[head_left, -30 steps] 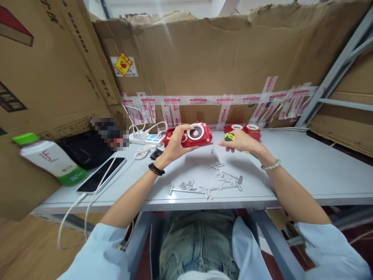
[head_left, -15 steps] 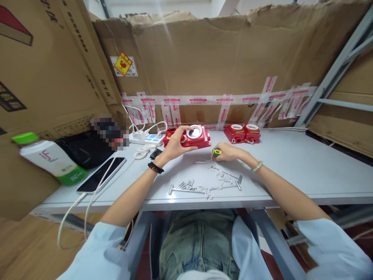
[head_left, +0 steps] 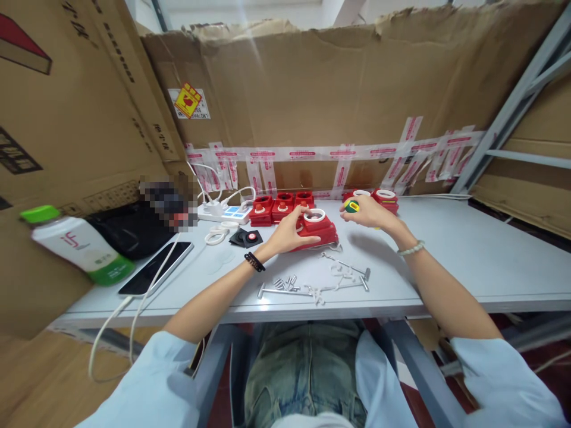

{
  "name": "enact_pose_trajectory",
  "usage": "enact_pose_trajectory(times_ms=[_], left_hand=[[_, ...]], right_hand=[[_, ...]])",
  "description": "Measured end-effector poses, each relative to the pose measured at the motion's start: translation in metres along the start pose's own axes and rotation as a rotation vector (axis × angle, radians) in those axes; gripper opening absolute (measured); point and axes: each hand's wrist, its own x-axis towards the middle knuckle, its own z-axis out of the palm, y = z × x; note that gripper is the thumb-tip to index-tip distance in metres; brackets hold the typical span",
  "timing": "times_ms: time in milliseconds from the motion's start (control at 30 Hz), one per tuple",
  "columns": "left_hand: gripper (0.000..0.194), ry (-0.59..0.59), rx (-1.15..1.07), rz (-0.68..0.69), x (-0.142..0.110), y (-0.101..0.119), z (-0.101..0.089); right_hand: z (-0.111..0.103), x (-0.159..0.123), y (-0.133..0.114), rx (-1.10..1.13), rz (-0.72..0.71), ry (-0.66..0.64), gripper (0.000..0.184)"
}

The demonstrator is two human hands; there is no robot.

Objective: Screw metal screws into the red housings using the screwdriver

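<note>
My left hand (head_left: 285, 235) grips a red box-shaped housing (head_left: 325, 232) with a white ring on its top, tilted just above or on the table; I cannot tell which. The thumb and fingers clasp its left side. To its right, my right hand (head_left: 369, 213) is closed around a screwdriver (head_left: 352, 206) with a green and yellow handle; its shaft is not visible. Behind the right hand stand two more red housings (head_left: 387, 201) with white rings, one partly covered. Small screws (head_left: 288, 283) and metal T-shaped rods (head_left: 285, 291) on white cords lie in front.
Several red parts (head_left: 263, 213) stand by the white power strip (head_left: 227, 213) at the back. Black square pieces (head_left: 246, 238) and white rings (head_left: 216, 235) lie left of my left hand. A phone (head_left: 156, 268) and a bottle (head_left: 78, 244) are further left. Cardboard (head_left: 303, 89) walls the back.
The housing in my left hand has moved right and nearer, uncovering red parts and a black piece behind. My right hand has moved up and right with the screwdriver.
</note>
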Motion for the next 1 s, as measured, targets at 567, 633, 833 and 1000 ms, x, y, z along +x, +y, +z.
enact_pose_trajectory(times_ms=[567,633,833,1000], left_hand=[[0.068,-0.124,0.092,0.070,0.006,0.002,0.026],[0.072,-0.126,0.076,0.084,0.006,0.001,0.025],[0.070,-0.110,0.044,0.040,0.001,-0.003,0.006],[0.065,-0.070,0.088,0.005,0.000,-0.012,-0.004]], right_hand=[[0.003,-0.006,-0.005,0.207,-0.308,-0.299,0.063],[0.002,-0.006,-0.004,0.187,-0.316,-0.309,0.067],[-0.002,-0.006,-0.003,0.015,-0.216,-0.256,0.058],[-0.010,-0.006,0.005,-0.201,-0.001,-0.160,0.057]])
